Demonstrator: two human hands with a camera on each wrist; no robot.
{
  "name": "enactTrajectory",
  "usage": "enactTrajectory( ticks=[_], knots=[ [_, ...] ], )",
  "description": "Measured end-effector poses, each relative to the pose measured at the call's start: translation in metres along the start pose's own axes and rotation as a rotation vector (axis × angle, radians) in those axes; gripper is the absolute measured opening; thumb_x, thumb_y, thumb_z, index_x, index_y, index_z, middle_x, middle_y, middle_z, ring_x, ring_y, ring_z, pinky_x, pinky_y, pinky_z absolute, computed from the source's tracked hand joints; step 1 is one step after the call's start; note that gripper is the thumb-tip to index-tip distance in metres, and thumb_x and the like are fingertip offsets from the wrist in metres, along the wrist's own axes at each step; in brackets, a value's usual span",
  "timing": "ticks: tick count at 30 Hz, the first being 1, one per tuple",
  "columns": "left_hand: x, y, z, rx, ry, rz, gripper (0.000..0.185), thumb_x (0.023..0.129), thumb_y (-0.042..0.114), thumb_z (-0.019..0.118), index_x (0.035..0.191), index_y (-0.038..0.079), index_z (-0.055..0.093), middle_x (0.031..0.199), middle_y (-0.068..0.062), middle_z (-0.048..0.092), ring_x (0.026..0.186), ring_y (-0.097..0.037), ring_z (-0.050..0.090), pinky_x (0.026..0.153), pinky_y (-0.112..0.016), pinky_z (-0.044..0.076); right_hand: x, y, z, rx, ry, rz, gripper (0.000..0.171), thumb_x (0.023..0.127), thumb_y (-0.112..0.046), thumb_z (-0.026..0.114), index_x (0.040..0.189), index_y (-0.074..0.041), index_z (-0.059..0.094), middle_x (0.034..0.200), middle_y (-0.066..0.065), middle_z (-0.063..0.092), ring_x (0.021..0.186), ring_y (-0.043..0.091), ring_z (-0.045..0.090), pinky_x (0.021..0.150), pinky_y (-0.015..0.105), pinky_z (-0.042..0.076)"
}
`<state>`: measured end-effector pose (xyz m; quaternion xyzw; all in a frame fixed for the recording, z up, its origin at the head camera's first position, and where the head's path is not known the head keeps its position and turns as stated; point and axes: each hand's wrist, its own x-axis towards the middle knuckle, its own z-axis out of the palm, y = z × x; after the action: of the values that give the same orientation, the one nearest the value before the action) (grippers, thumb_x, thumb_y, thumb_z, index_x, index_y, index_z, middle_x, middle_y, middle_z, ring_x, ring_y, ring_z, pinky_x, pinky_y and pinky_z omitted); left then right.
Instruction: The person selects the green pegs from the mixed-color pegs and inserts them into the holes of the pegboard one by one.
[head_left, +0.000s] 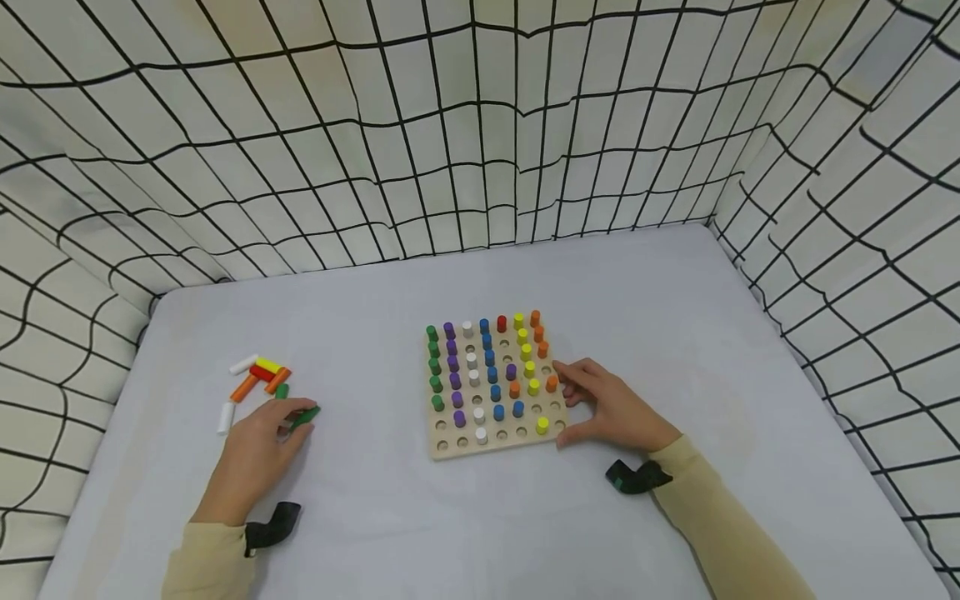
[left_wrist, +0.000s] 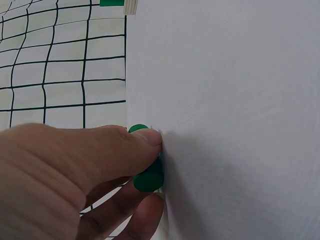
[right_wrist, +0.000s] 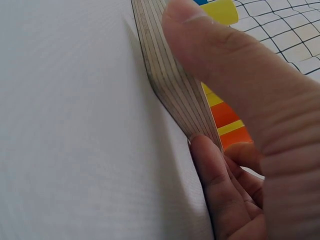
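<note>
My left hand (head_left: 253, 454) pinches a green peg (left_wrist: 149, 179) between thumb and fingers, low over the table beside a small group of loose pegs. Another green peg (head_left: 282, 391) lies just beyond its fingers. At the middle of the table lies a square wooden pegboard (head_left: 495, 442), with coloured pegs standing in many holes, partly in rows of one colour. My right hand (head_left: 611, 408) grips the board's near right corner, thumb at the corner and curled fingers against the right side. In the right wrist view the thumb and fingers touch the layered wooden edge (right_wrist: 175, 85).
Loose pegs lie at the left: a white peg (head_left: 226, 418), another white peg (head_left: 243, 364), a yellow peg (head_left: 268, 365), a red peg (head_left: 262, 372) and orange pegs (head_left: 243, 388). White cloth covers the table (head_left: 420, 533). Black-netted white walls (head_left: 450, 133) enclose the back and sides.
</note>
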<state>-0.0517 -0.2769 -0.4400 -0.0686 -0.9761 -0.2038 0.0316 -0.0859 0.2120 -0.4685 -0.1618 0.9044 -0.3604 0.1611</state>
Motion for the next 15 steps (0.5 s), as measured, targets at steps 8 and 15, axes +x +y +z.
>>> enactTrajectory(
  ticks=[8, 15],
  knots=[
    [0.0054, 0.0048, 0.0014, 0.007, -0.008, -0.004, 0.036, 0.088, 0.006, 0.080, 0.122, 0.003, 0.070, 0.111, -0.018, 0.073, 0.087, -0.025, 0.067, 0.073, -0.038, 0.059, 0.0002, 0.0024, 0.0011, 0.005, 0.004, -0.001, 0.111, 0.068, -0.057, 0.092, 0.159, -0.020, 0.041, 0.132, -0.004, 0.055, 0.110, 0.010, 0.055, 0.100, 0.030, 0.055],
    [0.0082, 0.0068, 0.0043, 0.004, 0.016, 0.007, 0.033, 0.089, 0.003, 0.076, 0.122, 0.004, 0.071, 0.105, -0.017, 0.072, 0.085, -0.023, 0.064, 0.068, -0.025, 0.054, 0.0007, 0.0042, 0.0011, 0.018, 0.003, -0.004, 0.112, 0.067, -0.057, 0.092, 0.160, -0.020, 0.040, 0.132, -0.004, 0.055, 0.109, 0.010, 0.056, 0.101, 0.029, 0.056]
  ],
)
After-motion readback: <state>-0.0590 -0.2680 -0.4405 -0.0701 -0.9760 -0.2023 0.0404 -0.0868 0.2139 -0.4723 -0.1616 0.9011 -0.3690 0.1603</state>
